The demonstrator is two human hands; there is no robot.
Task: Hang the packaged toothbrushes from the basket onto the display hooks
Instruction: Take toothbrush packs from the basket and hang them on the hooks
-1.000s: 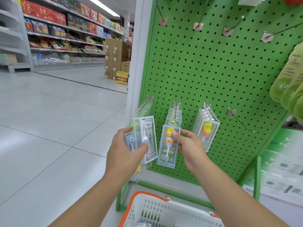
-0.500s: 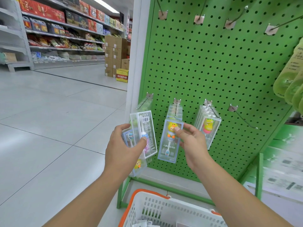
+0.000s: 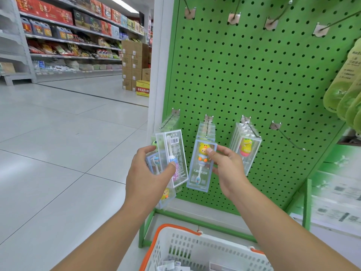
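- White basket (image 3: 195,249) with orange rim, bottom centre: a few packs inside, details unclear.
- Left hand (image 3: 148,177) gripped several clear toothbrush packs (image 3: 172,157).
- Right hand (image 3: 228,169) fingers pinched the duck toothbrush pack (image 3: 201,165), mid-frame, just below the middle hook (image 3: 207,127).
- Green pegboard (image 3: 254,75) on the right; tiled floor (image 3: 58,153) and stocked shelves (image 3: 68,36) on the left.

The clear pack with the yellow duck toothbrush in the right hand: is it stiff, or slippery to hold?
The duck toothbrush pack probably stays stiff: its clear box edges look straight. It seems light, since the right hand pinches it alone. The glossy plastic may be somewhat slippery.
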